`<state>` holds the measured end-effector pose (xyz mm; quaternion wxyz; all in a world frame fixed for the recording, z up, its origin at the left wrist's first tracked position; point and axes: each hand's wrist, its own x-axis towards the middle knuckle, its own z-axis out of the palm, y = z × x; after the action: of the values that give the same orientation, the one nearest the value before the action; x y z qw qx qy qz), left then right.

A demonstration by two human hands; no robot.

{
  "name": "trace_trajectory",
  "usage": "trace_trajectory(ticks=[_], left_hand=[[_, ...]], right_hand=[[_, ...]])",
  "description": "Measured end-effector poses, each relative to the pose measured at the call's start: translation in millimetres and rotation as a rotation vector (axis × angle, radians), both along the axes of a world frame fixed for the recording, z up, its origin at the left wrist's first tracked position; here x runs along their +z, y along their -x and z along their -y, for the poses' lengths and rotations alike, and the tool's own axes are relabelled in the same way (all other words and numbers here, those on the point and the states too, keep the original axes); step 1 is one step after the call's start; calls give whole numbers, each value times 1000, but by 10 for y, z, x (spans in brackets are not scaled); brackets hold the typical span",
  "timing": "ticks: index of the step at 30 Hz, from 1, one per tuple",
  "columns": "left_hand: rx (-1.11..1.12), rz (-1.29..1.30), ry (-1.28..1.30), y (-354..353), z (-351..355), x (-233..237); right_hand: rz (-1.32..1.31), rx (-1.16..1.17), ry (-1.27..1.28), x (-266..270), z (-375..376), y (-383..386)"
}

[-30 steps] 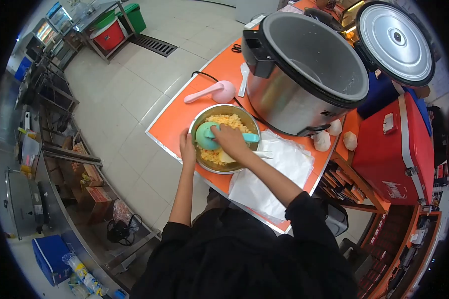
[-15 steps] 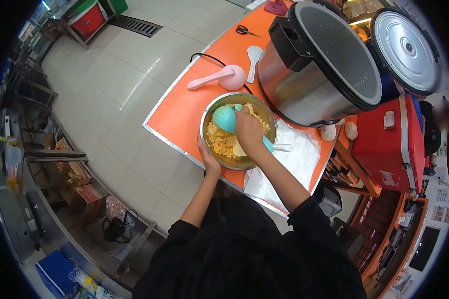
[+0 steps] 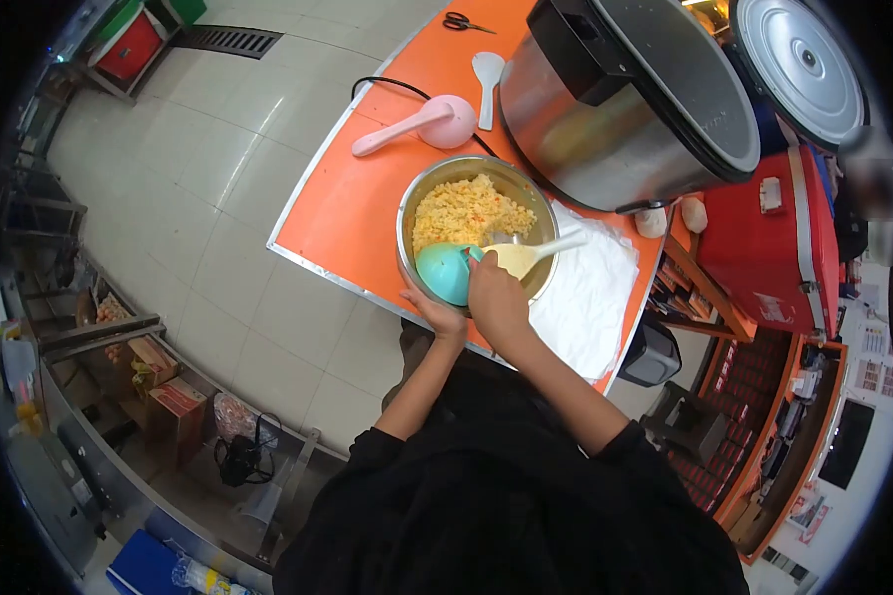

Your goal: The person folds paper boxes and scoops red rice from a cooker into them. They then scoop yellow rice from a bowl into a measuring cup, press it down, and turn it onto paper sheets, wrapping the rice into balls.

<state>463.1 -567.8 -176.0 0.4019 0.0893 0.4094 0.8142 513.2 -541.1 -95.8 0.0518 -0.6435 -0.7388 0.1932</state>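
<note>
A metal bowl [image 3: 519, 182] of yellow fried rice [image 3: 471, 210] sits near the front edge of the orange table. My right hand [image 3: 499, 297] is closed on the handle of a turquoise scoop [image 3: 445, 273], whose rounded back faces up over the near-left part of the bowl. My left hand [image 3: 437, 315] holds the bowl's near-left outer side, its fingers partly hidden. Beside my right hand, a pale rice paddle [image 3: 514, 258] lies in the bowl with its handle across the right rim. Part of the bowl's bottom shows near the paddle.
A pink scoop [image 3: 446, 121], a white paddle [image 3: 487, 84] and scissors [image 3: 466, 23] lie behind the bowl. A large steel cooker [image 3: 590, 134] stands open at the back right. White plastic sheets [image 3: 590, 288] lie right of the bowl. A red cooler [image 3: 759, 243] stands further right.
My right hand has brought the turquoise scoop from above the rice toward the bowl's near side. The rice is now gathered toward the far side, and the paddle is more exposed. The view has shifted.
</note>
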Motion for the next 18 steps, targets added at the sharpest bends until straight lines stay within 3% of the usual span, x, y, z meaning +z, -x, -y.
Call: trace_trajectory(ticks=[8,10,11,12,14,15,18], left_hand=[[-75,-99,80,42,-150,456],[-77,-188,137,76,-170,560],[-81,-193,131,110,-173,533],[-116,-152,86,165,-167,446],[-149,-112,36,280,-153,321],[-167,-98,-28,341,-133,277],[-169,-85,-89,427,-78,122]], right_hand=[[-54,185,243,312,-438,-234],[-64,347,479,354,-640,-266],[-6,299,717,376,-768,-256],[-9,297,711,314,-852,-297],[-248,286,1026,126,-971,-415],[-284,120,1184,176,-993,-403],[-438,-93,1350,47,-1035,-518]])
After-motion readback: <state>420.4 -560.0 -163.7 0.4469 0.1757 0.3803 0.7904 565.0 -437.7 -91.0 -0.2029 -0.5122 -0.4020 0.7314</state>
